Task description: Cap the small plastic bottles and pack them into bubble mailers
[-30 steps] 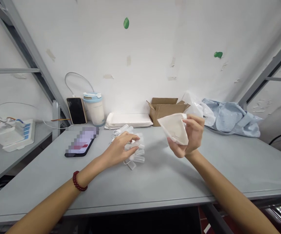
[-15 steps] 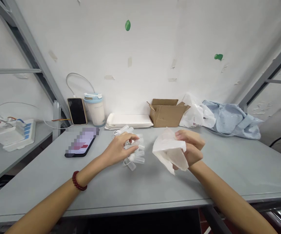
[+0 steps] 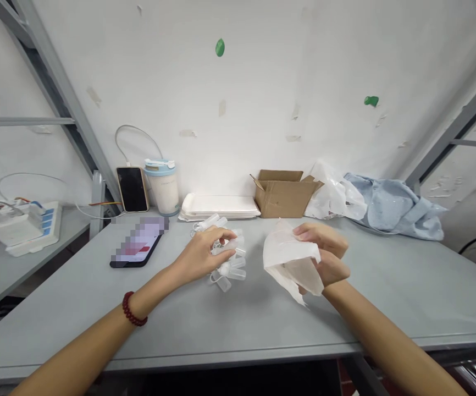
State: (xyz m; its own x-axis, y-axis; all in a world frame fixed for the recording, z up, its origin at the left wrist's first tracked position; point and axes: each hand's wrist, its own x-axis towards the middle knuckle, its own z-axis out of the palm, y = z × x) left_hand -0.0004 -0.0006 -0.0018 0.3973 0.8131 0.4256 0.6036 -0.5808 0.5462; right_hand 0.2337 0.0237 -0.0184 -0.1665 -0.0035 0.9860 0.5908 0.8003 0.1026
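My right hand point(image 3: 324, 256) is closed on a small white translucent bag point(image 3: 289, 261), held just above the grey table point(image 3: 263, 313) with its mouth turned towards the left. My left hand point(image 3: 203, 254), with a red bead bracelet on the wrist, has its fingers curled over a heap of small clear plastic tubes with caps point(image 3: 227, 258) in the middle of the table. The fingertips pinch one of the tubes. The two hands are about a hand's width apart.
A phone point(image 3: 139, 247) lies flat at left; another phone point(image 3: 131, 188) and a white-and-blue cup point(image 3: 162, 186) stand at the wall. A stack of white trays point(image 3: 219, 206), a cardboard box point(image 3: 283, 192), a plastic bag point(image 3: 335, 192) and blue cloth point(image 3: 390, 206) line the back.
My right hand has come down from chest height towards the table with the bag and turned its opening leftwards. My left hand has stayed on the heap of tubes.
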